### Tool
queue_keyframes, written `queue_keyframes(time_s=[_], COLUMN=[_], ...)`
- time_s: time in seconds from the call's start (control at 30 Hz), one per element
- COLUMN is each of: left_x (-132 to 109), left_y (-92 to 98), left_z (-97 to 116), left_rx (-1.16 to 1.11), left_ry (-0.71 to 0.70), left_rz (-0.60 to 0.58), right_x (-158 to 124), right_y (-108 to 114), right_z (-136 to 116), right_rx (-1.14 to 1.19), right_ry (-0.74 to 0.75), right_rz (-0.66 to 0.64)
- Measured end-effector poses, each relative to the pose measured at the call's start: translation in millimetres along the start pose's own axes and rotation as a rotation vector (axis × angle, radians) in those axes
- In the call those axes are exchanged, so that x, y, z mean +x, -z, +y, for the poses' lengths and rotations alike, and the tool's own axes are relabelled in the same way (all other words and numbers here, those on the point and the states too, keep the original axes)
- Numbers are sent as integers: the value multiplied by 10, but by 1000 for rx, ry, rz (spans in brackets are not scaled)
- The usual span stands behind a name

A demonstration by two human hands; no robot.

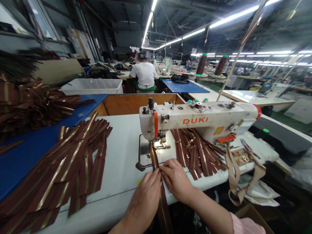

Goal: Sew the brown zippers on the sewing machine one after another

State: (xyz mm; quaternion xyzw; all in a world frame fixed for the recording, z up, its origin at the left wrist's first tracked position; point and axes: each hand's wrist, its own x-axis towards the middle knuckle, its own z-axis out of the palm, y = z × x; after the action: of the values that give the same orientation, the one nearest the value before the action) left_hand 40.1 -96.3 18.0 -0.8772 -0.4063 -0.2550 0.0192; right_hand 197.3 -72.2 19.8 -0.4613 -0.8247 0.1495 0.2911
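Observation:
A brown zipper with gold teeth (162, 208) runs from under the presser foot of the white sewing machine (175, 120) toward me and hangs over the table's front edge. My left hand (147, 191) is closed on it from the left, fingertips pinched at its edge. From the right, my right hand (176, 178) pinches the same zipper, its fingertips meeting those of the left. Left of the machine lies a fanned pile of brown zippers (73, 162). More brown zippers (197, 152) with gold sliders lie under the machine's arm.
At the table's right end are a small parts tray (241, 156), scissors (247, 146) and a hanging beige strap (231, 175). Thread cones (201, 65) stand behind the machine. A blue table (14, 169) with heaped zippers is at left. A person (143, 73) sits ahead, back turned.

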Motion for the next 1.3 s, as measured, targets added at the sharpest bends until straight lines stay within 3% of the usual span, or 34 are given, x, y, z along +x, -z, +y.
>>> queue_keyframes(time_s=[0.6,0.87,1.1,1.3], left_x=[-4,1,46,216], left_y=[18,112,120,87], left_z=[-2,-12,-276,-477], left_rx=[-81,-157,-68,-5], left_ry=[14,3,-49,-82], left_rz=[-13,1,98,-84], right_x=[-22,85,110,115], right_y=[6,101,120,122], right_z=[-38,-84,-78,-63], right_rx=[-86,-368,-433,-474], right_ry=[17,156,204,245], right_rz=[-41,-212,-217,-215])
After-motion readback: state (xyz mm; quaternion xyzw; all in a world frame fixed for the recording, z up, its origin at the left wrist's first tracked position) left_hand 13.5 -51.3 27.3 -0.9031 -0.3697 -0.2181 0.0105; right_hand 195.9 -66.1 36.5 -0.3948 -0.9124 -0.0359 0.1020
